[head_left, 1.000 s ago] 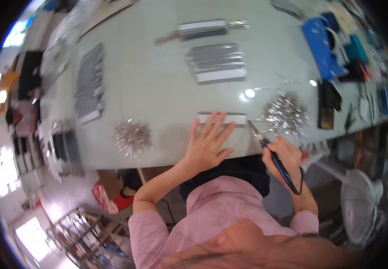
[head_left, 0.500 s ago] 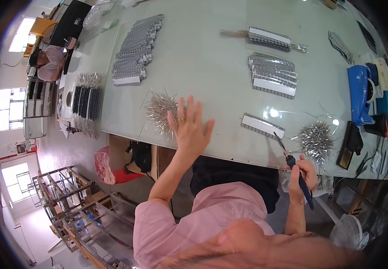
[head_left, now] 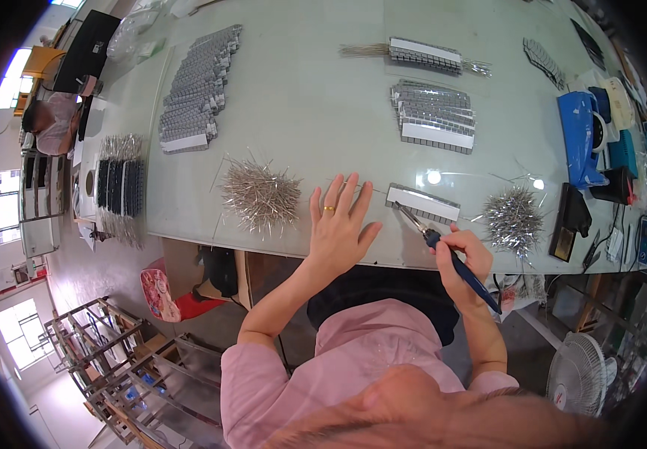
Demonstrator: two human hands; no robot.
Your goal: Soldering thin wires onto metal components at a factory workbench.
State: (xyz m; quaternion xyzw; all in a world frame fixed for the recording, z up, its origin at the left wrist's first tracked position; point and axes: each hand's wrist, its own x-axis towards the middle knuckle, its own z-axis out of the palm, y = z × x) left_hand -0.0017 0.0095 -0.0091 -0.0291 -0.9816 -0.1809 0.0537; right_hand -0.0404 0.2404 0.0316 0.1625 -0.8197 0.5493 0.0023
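My left hand (head_left: pixel 341 224) lies with fingers outstretched on the table, a ring on one finger. What appears to be a thin wire runs by its fingertips toward a white-topped grey strip (head_left: pixel 422 203). Closed around a dark-blue handle, my right hand (head_left: pixel 464 260) holds a tool with a slender metal tip (head_left: pixel 412 220). That tip is at the strip's left end; whether it touches cannot be told. To the left of my left hand spreads a bundle of thin silvery wires (head_left: pixel 261 196). Another shiny wire bundle (head_left: pixel 514 218) sits right of the strip.
Similar strips lie in a long row (head_left: pixel 198 90) at far left and a stack (head_left: pixel 436 116) at far right. Behind that stack is a strip with wires (head_left: pixel 424 56). A blue holder (head_left: pixel 581 138) stands at right. Another person (head_left: pixel 53 123) sits beyond the left side.
My left hand has moved from the left wire bundle rightward, close to the strip. The tool tip has shifted from the strip's right end to its left end. The whole view has shifted slightly.
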